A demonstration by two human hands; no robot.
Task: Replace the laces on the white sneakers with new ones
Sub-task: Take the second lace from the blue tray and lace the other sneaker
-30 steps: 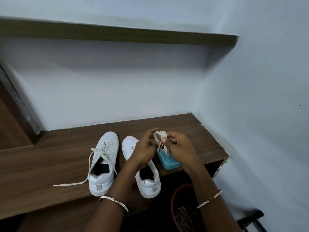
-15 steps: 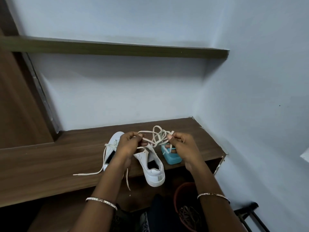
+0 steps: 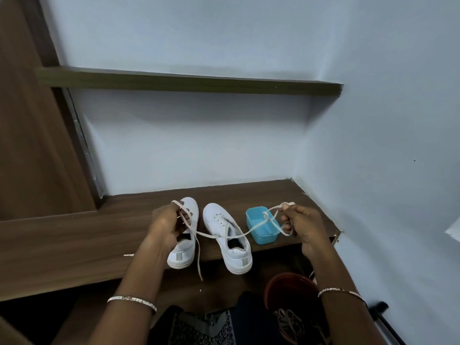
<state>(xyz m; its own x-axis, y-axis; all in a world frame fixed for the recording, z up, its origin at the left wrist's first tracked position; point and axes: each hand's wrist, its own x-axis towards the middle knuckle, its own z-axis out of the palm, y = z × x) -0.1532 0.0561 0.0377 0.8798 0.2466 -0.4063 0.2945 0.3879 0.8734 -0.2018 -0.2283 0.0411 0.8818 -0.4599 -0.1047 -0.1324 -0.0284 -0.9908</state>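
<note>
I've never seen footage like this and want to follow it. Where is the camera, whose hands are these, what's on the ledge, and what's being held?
There is no machine here. A person works with bare hands, and the single camera sits on their head, looking forward and down, so both arms enter from the bottom. The left hand and right hand each pinch one lace, stretched between them and looped near the right hand. On the wooden ledge lie two white sneakers: the left sneaker, partly behind the left hand, and the right sneaker, whose eyelets look bare. Beside them stands an open blue tub. Below the ledge is a red bucket.
</note>
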